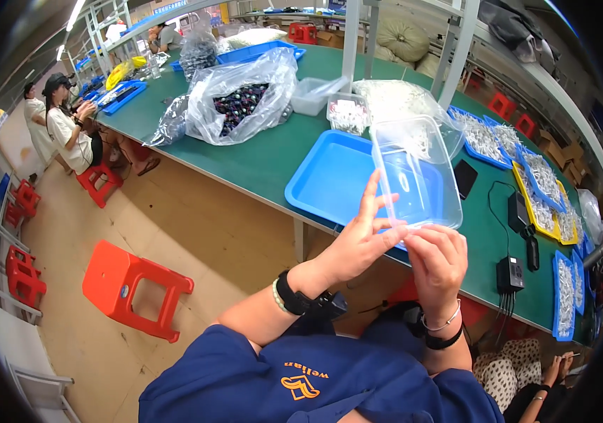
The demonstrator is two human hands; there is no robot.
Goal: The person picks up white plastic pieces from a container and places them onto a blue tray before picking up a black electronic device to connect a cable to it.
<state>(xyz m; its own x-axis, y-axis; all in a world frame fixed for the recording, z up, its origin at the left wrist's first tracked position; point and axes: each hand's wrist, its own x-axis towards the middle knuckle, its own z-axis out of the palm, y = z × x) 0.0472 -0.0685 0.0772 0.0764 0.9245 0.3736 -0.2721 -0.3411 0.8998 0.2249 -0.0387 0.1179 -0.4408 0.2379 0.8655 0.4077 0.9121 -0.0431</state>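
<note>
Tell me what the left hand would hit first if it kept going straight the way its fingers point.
The left hand points up and away along the clear plastic box that both hands hold. Going on, its fingers would probably slide up that box's wall first, with the blue tray on the green table beyond; depth is unclear.

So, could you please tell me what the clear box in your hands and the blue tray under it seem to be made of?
The clear box looks like thin, glossy transparent plastic: the tray shows through it and its walls catch glare. The blue tray appears to be opaque moulded plastic, smooth with a soft sheen and a rounded rim.
</note>
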